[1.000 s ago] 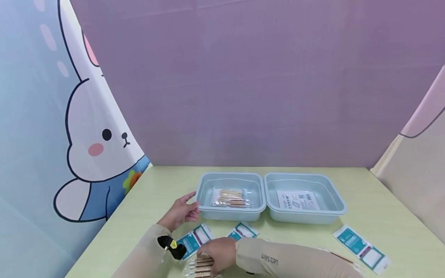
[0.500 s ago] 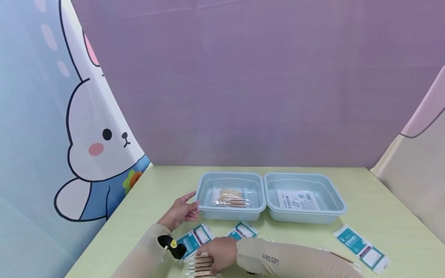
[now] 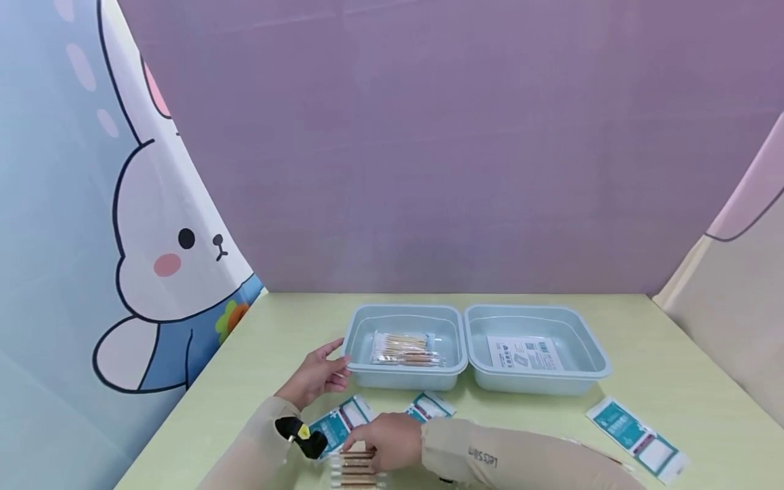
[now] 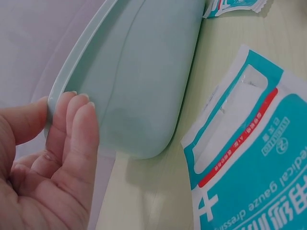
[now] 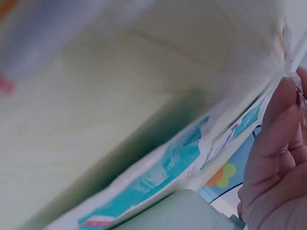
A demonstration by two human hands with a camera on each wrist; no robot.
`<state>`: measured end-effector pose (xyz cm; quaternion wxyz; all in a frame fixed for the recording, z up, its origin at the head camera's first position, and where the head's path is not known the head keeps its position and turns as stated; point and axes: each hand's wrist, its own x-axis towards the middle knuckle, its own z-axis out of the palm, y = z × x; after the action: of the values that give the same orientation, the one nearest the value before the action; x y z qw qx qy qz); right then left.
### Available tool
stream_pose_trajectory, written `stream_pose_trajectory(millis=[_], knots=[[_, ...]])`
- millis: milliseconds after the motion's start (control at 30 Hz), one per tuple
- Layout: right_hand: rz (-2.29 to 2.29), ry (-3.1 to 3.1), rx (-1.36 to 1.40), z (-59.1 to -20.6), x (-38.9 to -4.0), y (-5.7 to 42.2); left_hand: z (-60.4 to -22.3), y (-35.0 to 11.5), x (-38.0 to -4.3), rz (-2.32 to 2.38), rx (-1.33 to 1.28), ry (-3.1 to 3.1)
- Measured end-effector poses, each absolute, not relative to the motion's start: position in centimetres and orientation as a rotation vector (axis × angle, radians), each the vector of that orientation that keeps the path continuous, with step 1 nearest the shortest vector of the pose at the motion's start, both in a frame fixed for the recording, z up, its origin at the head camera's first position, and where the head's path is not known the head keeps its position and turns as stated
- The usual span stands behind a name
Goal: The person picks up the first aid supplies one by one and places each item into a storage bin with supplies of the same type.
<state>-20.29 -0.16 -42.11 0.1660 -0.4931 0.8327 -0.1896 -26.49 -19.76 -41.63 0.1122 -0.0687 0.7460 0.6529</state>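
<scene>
My left hand [image 3: 315, 374] pinches the left rim of a light blue plastic basin [image 3: 404, 378], thumb on one side and fingers on the other. Inside that basin lie clear packs of cotton swabs [image 3: 401, 344]. Low in the head view my right hand [image 3: 392, 439] pinches a clear pack of brown-stick swabs [image 3: 357, 469]; its lower part is cut off by the frame. The right wrist view shows the fingertips [image 5: 284, 96] on crinkled clear plastic. Between the hands lies a teal-and-white gauze dressing packet [image 3: 335, 422], and another packet [image 3: 431, 405] is behind the right hand.
A second light blue basin [image 3: 539, 384] touches the first on its right and holds a white printed packet [image 3: 525, 354]. At the right of the table lie another gauze packet [image 3: 637, 439] and a thin wrapped stick [image 3: 603, 452], partly behind the right forearm.
My right hand has shifted slightly up and away from the near edge, its fingers still on the swab pack. The left hand stays at the basin's rim.
</scene>
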Motion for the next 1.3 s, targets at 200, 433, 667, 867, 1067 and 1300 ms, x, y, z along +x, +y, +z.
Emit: stream_pose_trajectory(millis=[200,433,667,867,1067,1300], knots=[[-0.569,2.307,-1.467,-41.4,-20.5,0.4,-41.8,-19.8,-26.6,1.921,-0.222,2.189],[-0.721,2.267,-1.339,-40.7,-20.6,1.3,-41.5,-19.7,-26.5,1.929,-0.204,2.171],[-0.861,2.274,-1.333,-40.2,-20.9,1.7,-41.4,-19.9,-26.5,1.92,-0.19,2.177],[-1.005,2.265,-1.279,-39.6,-21.0,2.4,-41.3,-20.2,-26.5,1.92,-0.171,2.16],[-1.116,2.25,-1.214,-39.0,-21.4,3.1,-41.2,-19.9,-26.7,1.943,-0.134,2.144],[-1.264,2.198,-1.128,-38.3,-22.8,3.5,-41.6,-20.0,-26.3,1.917,-0.165,2.187]])
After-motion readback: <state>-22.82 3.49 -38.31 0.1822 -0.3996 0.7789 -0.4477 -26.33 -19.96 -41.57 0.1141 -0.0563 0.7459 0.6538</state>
